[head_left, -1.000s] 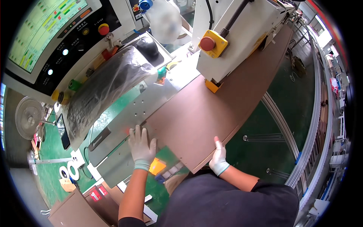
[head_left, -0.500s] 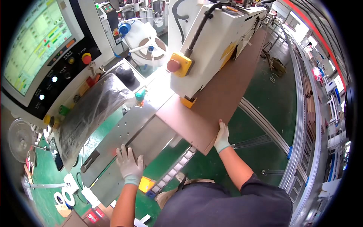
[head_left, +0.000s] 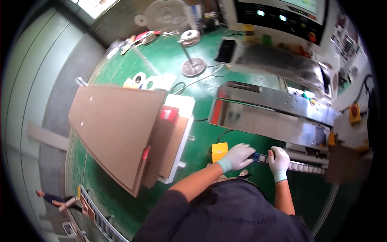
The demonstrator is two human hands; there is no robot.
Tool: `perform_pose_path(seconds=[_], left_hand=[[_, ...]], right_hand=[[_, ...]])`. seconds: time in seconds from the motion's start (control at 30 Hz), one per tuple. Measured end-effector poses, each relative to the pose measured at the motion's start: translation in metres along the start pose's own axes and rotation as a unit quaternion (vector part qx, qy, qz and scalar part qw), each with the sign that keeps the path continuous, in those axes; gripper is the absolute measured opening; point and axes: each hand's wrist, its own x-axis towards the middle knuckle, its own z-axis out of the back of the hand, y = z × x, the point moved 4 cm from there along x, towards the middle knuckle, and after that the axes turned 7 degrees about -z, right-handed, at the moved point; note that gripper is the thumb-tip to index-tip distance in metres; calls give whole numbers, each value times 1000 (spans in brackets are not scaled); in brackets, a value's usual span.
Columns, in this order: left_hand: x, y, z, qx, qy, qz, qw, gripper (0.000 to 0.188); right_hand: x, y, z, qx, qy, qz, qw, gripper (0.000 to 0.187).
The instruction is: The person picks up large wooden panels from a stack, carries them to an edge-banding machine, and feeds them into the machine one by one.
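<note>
My left hand (head_left: 238, 156), in a pale glove, reaches over the blue end of a roller rail (head_left: 304, 167). Its fingers are stretched out and hold nothing. My right hand (head_left: 279, 160), gloved too, hovers at the same rail with fingers loosely bent and nothing visible in them. Whether either hand touches the rail I cannot tell. Beyond them lies the machine's metal infeed table (head_left: 266, 121). The brown panel (head_left: 348, 165) is blurred at the right, apart from both hands. A stack of brown panels (head_left: 117, 129) lies at the left on a white support.
A yellow box (head_left: 219, 152) sits near my left hand. The control console (head_left: 278, 18) stands at the back right, with a plastic-covered surface (head_left: 278, 58) below it. Tape rolls (head_left: 145, 81) and a round-based stand (head_left: 194, 66) are on the green floor. Another person (head_left: 60, 199) is at the far lower left.
My view has swung left, bringing the panel stack into sight. My right hand has let go of the brown panel. Both hands are now close together by the roller rail.
</note>
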Motion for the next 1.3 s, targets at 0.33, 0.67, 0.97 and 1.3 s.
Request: perform_pose_path(seconds=[0.33, 0.67, 0.97, 1.3], left_hand=[[-447, 65, 123, 133, -511, 540, 656, 36], [-512, 99, 116, 251, -181, 707, 636, 86], [-516, 96, 114, 262, -201, 683, 651, 92], [-548, 121, 161, -21, -581, 586, 564, 50]], right_hand=[[18, 87, -71, 30, 138, 32, 989, 24], [28, 327, -246, 283, 501, 111, 810, 35], [32, 499, -463, 530, 518, -301, 600, 52], [49, 475, -423, 577, 497, -218, 610, 39]])
